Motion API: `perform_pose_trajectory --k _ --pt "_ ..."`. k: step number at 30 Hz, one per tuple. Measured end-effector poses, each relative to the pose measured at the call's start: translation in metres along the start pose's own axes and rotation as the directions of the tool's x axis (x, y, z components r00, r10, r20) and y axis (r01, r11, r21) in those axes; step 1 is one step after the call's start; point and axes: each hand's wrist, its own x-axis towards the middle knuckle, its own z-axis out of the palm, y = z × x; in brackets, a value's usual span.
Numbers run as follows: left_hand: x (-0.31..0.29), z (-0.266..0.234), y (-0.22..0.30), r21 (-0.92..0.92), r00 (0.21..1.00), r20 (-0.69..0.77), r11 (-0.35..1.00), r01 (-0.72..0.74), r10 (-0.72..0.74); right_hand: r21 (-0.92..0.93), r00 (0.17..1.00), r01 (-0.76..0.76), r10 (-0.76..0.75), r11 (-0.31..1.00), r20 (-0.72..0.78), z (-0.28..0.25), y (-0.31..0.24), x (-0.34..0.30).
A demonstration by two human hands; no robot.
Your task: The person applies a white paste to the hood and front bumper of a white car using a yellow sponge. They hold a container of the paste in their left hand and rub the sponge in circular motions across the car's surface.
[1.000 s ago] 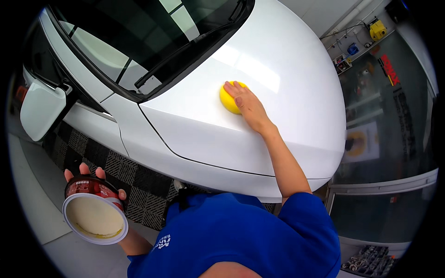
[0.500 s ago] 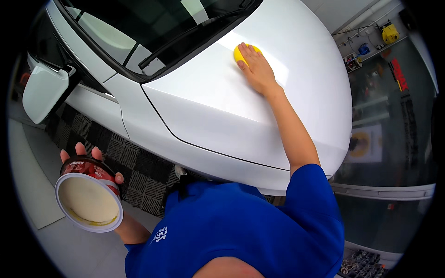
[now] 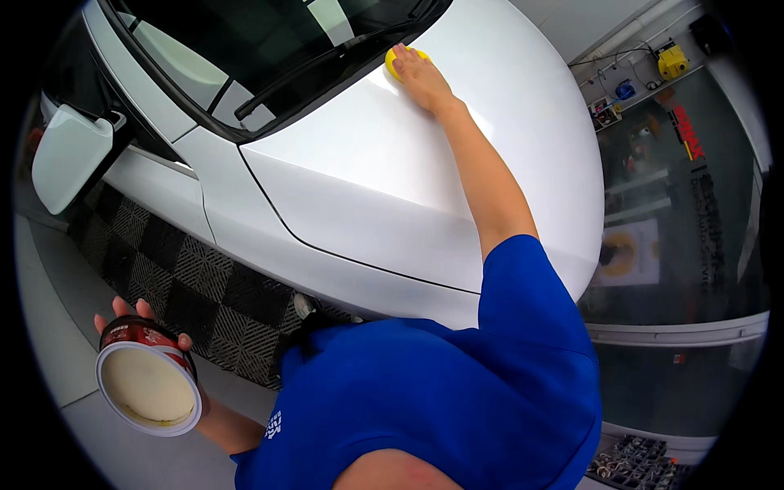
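Observation:
My right hand (image 3: 421,79) is stretched far out, its fingers closed over a round yellow sponge pad (image 3: 392,64). The pad lies pressed against the white car hood (image 3: 351,159), close to the base of the windshield (image 3: 237,41). Low on the left, my left hand (image 3: 122,309) grips a dark red round tub (image 3: 145,334) from behind, fingers and thumb showing around its wall. The tub is tilted toward me, without a lid, and contains a smooth cream-coloured paste (image 3: 149,382) with yellowish traces at the lower rim.
The side mirror (image 3: 73,155) juts out at the left. Black and grey floor tiles (image 3: 163,237) run along the car. A glass partition (image 3: 678,245) stands at the right, below a shelf with a yellow machine (image 3: 672,61). A tray of small parts (image 3: 637,464) sits lower right.
My right hand has slid the sponge pad up and left across the hood toward the windshield. The tub in my left hand has moved slightly lower and to the left.

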Motion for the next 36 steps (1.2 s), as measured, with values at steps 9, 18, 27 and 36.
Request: perform_pose_trajectory --k 9,18,27,36 --pt "-0.038 -0.006 0.021 0.076 0.996 -0.021 0.993 -0.09 0.092 0.065 0.993 0.102 -0.098 0.993 -0.065 0.022 -0.093 -0.036" --pt "-0.016 0.02 -0.001 -0.188 0.978 0.207 0.982 0.015 0.025 0.137 0.915 0.402 -0.395 0.905 -0.078 0.017 -0.213 -0.109" --pt "-0.046 -0.004 0.019 -0.149 0.998 0.065 0.989 -0.018 0.028 0.049 0.991 0.058 -0.052 0.997 -0.12 0.012 -0.108 -0.071" --pt "-0.05 -0.009 0.027 -0.261 0.999 0.045 0.965 0.026 -0.015 0.108 0.989 0.09 -0.077 0.99 -0.124 -0.001 -0.082 -0.094"
